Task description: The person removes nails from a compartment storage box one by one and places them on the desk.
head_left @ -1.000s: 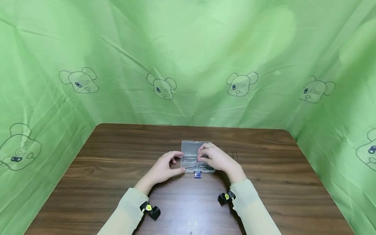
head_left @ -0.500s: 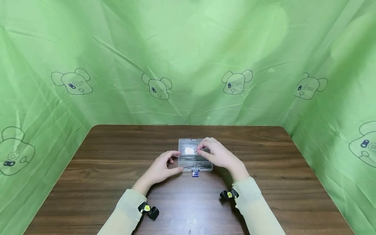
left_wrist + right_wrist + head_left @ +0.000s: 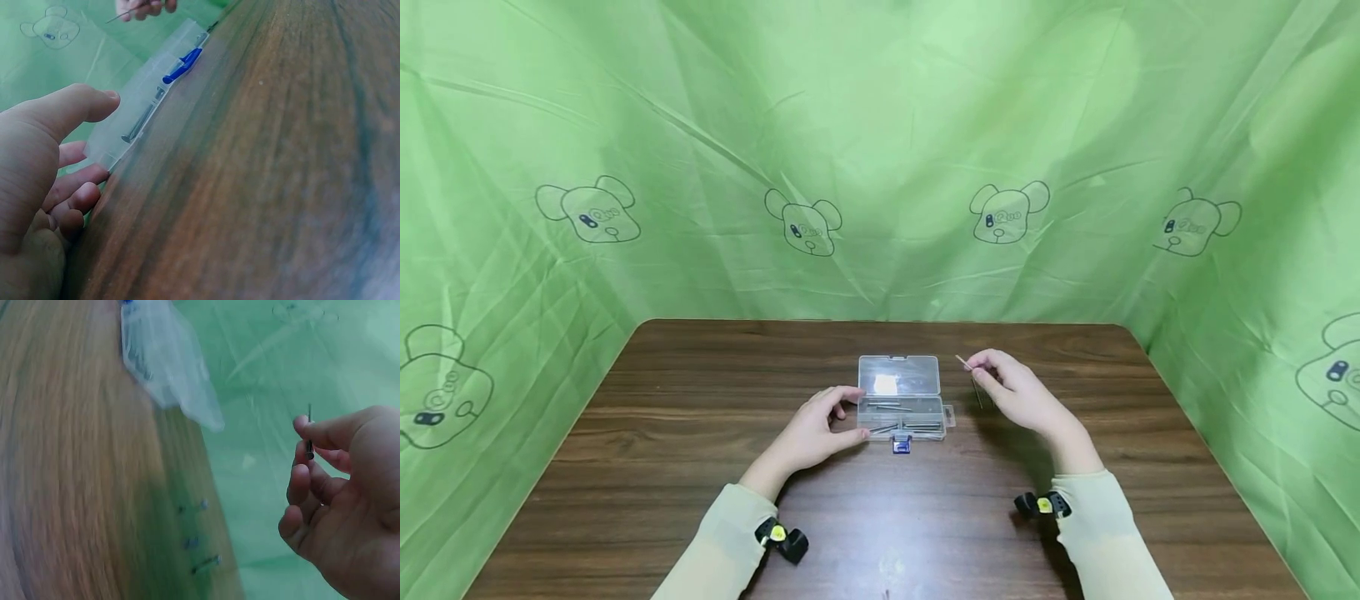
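A clear plastic compartment box (image 3: 917,375) stands with its lid raised, a blue latch (image 3: 901,445) at its front. Several metal nails (image 3: 922,427) lie in its compartments. My left hand (image 3: 808,429) holds the box's left end, thumb at the front corner and index finger near the hinge. In the left wrist view the other fingers curl beside the box end (image 3: 119,122). Right of the box, my right hand (image 3: 1018,392) pinches a thin nail (image 3: 962,362) between thumb and fingertips; its round head (image 3: 310,455) shows in the right wrist view.
Three loose nails (image 3: 206,565) lie on the table right of the box, blurred in the right wrist view; the right hand partly covers this spot in the head view. A clear tab (image 3: 950,415) sticks out from the box's right side. Green curtain (image 3: 880,167) surrounds the wooden table (image 3: 737,358).
My right hand has lifted out of the box and moved right with a nail between its fingertips, now over the loose nails. The left hand has stayed at the box.
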Available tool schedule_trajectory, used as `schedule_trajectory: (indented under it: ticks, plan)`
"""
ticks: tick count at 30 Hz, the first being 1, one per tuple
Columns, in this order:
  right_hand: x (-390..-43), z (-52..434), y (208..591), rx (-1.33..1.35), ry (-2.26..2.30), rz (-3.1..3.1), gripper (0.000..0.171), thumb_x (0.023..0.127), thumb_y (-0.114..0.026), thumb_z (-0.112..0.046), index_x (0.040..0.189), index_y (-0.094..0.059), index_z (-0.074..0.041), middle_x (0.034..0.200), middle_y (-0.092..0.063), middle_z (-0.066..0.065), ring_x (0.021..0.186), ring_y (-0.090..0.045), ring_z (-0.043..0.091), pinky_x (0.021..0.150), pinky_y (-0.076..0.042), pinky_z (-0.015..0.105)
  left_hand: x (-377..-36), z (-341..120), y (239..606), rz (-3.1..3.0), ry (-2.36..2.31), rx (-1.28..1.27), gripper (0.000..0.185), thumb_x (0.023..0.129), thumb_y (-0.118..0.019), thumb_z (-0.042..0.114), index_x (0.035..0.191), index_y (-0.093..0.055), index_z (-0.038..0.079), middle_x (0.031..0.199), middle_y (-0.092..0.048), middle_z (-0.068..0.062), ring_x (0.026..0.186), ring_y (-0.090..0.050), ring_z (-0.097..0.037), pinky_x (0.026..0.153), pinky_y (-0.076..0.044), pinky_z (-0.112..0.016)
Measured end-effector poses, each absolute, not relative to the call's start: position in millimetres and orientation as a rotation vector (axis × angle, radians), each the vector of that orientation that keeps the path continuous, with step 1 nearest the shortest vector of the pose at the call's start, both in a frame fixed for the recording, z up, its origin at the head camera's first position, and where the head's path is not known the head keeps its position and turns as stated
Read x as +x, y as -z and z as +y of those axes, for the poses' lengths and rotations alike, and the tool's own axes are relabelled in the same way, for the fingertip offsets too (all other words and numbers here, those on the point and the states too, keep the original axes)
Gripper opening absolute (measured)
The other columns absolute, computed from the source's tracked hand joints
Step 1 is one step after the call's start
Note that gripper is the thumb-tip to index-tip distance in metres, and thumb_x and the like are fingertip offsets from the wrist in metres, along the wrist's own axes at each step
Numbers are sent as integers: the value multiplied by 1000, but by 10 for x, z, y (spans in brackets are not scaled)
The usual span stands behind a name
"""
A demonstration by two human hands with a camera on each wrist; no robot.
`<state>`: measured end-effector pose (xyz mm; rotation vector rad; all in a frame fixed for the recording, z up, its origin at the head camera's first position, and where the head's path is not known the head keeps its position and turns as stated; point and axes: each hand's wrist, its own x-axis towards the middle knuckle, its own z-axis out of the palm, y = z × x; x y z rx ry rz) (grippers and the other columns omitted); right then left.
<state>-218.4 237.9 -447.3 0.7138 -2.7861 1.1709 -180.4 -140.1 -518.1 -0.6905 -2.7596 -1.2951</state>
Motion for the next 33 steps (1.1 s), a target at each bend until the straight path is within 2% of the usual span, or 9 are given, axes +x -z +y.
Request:
schedule_trajectory:
  ticks: [5, 13, 18, 27, 33]
  plan:
    - [-2233, 2590, 4576, 480, -1149, -2812, 15, 111, -59, -16, 121, -67, -8, 107, -71, 8, 94, -62, 19, 86, -50, 38, -1797, -1401, 5164, -2766, 1285, -682, 62, 90, -92, 36, 144, -68, 18, 127, -70, 5, 100, -60, -13, 89, -50, -35]
    - [-2275, 2824, 4684, 225, -1161, -2889, 16, 104, -67, -19, 113, -71, -7, 97, -71, 5, 81, -61, 17, 80, -47, 38, -1805, -1387, 5135, -2780, 1270, -694, 63, 91, -90, 38, 147, -66, 19, 130, -69, 6, 102, -60, -13, 91, -50, -37]
    - [-2282, 2899, 4766, 229, -1098, -2956, 16, 102, -72, -21, 111, -75, -8, 92, -75, 0, 78, -64, 13, 80, -49, 38, -1800, -1392, 5143, -2783, 1276, -694, 63, 91, -90, 37, 147, -66, 18, 131, -69, 6, 102, -61, -14, 91, -50, -37]
    - [-2265, 3009, 4816, 191, -1054, -2984, 16, 98, -77, -20, 105, -76, -6, 85, -76, -2, 73, -66, 12, 76, -50, 38, -1805, -1398, 5145, -2776, 1282, -695, 62, 91, -91, 36, 146, -66, 19, 129, -69, 7, 101, -61, -14, 91, -50, -37]
    - [-2250, 3048, 4835, 161, -959, -3003, 16, 95, -81, -22, 100, -76, -7, 84, -75, -2, 76, -65, 13, 78, -51, 39, -1813, -1390, 5158, -2784, 1277, -694, 62, 91, -91, 36, 146, -66, 19, 130, -69, 7, 101, -60, -14, 91, -50, -37]
